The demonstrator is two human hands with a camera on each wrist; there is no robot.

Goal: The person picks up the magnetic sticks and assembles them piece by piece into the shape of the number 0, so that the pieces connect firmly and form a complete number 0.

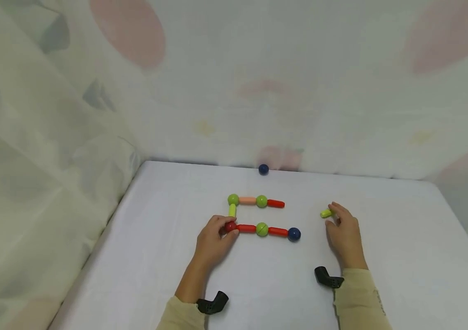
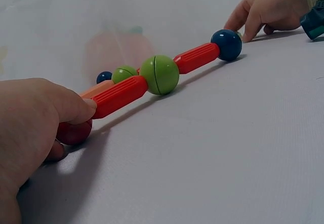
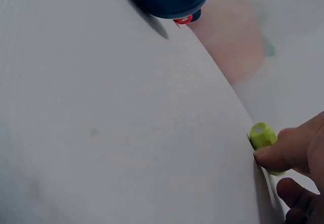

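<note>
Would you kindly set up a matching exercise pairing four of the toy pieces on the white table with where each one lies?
Things:
1. red ball
2. yellow-green rod
3. lone blue ball
4. blue ball on the chain

Places:
A. at the table's far edge
B. in the left hand's grip
C. right end of the near row
D. at the right hand's fingertips

Pairs: 1-B, 2-D, 3-A, 4-C

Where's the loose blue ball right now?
In the head view the loose blue ball sits alone at the table's far edge, against the curtain, beyond the upper row of rods and green balls.
</note>
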